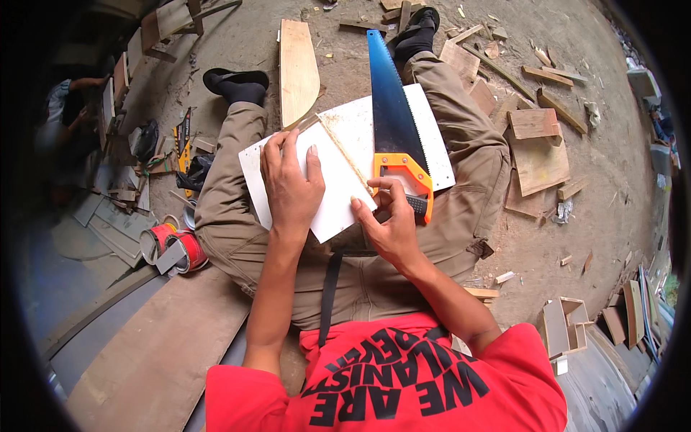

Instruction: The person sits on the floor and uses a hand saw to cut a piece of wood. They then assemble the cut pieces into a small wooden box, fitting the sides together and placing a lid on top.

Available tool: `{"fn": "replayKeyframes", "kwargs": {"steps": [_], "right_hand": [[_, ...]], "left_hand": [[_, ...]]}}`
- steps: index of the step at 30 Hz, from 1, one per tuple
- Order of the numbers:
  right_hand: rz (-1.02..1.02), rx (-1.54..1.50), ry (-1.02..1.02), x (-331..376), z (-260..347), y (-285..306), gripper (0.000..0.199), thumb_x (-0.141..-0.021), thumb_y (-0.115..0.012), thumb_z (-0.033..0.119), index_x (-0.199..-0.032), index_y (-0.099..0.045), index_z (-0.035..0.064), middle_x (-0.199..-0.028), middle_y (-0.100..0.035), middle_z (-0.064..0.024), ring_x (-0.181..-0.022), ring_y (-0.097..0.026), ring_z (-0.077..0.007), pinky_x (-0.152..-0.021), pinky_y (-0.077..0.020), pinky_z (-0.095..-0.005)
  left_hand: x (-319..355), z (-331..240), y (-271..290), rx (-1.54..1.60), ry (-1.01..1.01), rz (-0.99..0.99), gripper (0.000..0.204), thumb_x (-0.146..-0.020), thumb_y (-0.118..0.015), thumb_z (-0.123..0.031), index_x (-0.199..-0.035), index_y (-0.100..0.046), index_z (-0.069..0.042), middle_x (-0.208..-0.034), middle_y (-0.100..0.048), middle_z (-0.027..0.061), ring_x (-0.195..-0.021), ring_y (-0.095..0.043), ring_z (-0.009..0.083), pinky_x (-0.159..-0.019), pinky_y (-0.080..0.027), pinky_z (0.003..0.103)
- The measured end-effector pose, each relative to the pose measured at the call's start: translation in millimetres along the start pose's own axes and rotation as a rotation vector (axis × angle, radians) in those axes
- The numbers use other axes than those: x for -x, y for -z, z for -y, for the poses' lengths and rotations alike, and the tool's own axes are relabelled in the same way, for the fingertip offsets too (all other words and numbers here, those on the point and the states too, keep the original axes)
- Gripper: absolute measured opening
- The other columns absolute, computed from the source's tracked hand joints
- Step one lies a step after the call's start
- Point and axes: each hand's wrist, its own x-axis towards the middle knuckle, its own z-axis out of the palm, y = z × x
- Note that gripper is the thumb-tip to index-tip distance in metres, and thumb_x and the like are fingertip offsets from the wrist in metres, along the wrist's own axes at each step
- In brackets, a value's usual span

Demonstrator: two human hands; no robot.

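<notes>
Across my lap lies a white board (434,138), with a smaller white board (330,193) on top of it. The smaller board has a raw brown edge dusted with sawdust. My left hand (291,180) rests on it, fingers stretched to its far edge and thumb apart. At the near right corner, my right hand (389,225) pinches that same board between thumb and fingers. A handsaw (397,97) with a blue blade and orange handle lies on the larger board, its grip just beside my right fingers.
A pale wooden panel (299,72) with one curved side lies beyond the boards. Red cans (188,252) stand by my left knee, near another saw (183,147) with a yellow handle. Wood offcuts (538,155) litter the right-hand floor. Another person's arm (85,84) shows at far left.
</notes>
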Motion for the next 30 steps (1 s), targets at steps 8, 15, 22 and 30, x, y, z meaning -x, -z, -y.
{"fn": "replayKeyframes", "kwargs": {"steps": [8, 15, 22, 30], "right_hand": [[-0.021, -0.039, 0.068, -3.8, -16.5, -4.7, 0.037, -0.088, -0.071, 0.014, -0.113, -0.047, 0.0007, -0.073, -0.068, -0.0119, -0.061, -0.061, -0.0122, -0.055, -0.0471, -0.0266], [0.039, -0.219, -0.043, -4.0, -18.9, -2.7, 0.039, -0.089, -0.069, 0.012, -0.116, -0.044, 0.0009, -0.074, -0.069, -0.0107, -0.060, -0.064, -0.0119, -0.053, -0.0468, -0.0255], [0.195, -0.623, -0.086, -4.7, -34.6, 13.9, 0.041, -0.101, -0.048, 0.027, -0.129, -0.035, -0.0003, -0.078, -0.067, -0.0129, -0.063, -0.064, -0.0159, -0.062, -0.0495, -0.0266], [0.088, -0.761, -0.259, -12.0, -27.6, 26.6, 0.055, -0.105, -0.025, 0.048, -0.129, -0.036, -0.0009, -0.082, -0.066, -0.0195, -0.062, -0.064, -0.0208, -0.064, -0.0500, -0.0282]], "left_hand": [[-3.1, -1.8, -7.0, 0.046, 0.011, -0.024, 0.034, -0.094, -0.056, -0.019, -0.119, -0.060, 0.004, -0.122, -0.056, 0.0209, -0.114, -0.053, 0.0358, -0.101, -0.039, 0.043], [-2.0, -1.1, -8.7, 0.038, 0.031, -0.014, 0.034, -0.095, -0.056, -0.020, -0.119, -0.060, 0.004, -0.121, -0.057, 0.0204, -0.114, -0.054, 0.0351, -0.100, -0.041, 0.043], [-3.4, -1.0, -10.3, 0.064, 0.015, -0.021, 0.034, -0.095, -0.056, -0.018, -0.121, -0.058, 0.004, -0.122, -0.057, 0.0202, -0.116, -0.055, 0.0333, -0.101, -0.041, 0.041], [-3.3, -1.3, -9.7, 0.079, -0.004, 0.017, 0.036, -0.093, -0.057, -0.017, -0.123, -0.058, 0.002, -0.120, -0.058, 0.0188, -0.114, -0.055, 0.0333, -0.101, -0.041, 0.043]]}}
